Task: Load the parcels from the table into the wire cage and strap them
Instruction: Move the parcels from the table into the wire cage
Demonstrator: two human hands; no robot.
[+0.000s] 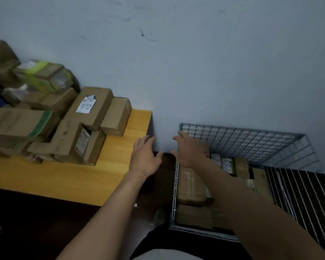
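1. Parcels [51,126] sit heaped on the left part of the desk [109,177], brown cartons stacked unevenly against the wall, one long box with a white label [91,107] lying across the top and a smaller carton [116,116] leaning at its right end. The far-left pieces are blurred.
2. Bare wood lies between that heap and the left hand [144,156], which hovers over the desk's right corner with its fingers [148,140] spread and holding nothing.
3. Just beside it, the right hand [189,150] hangs over the near-left corner of the wire cage [251,136], fingers likewise splayed and empty.
4. Inside the cage several cartons [190,186] already lie flat in its left half; the right side shows dark slatted flooring.
5. Judgement: both hands look ready to go back for another parcel. The sensible pick is the smaller carton at the heap's right end, nearest the hands and not pinned under anything; take it with a hand at each end so the labelled box does not slide off.
6. Set it flat beside those already loaded, filling gaps low, since a level layer will take the strap better. No strap is visible.
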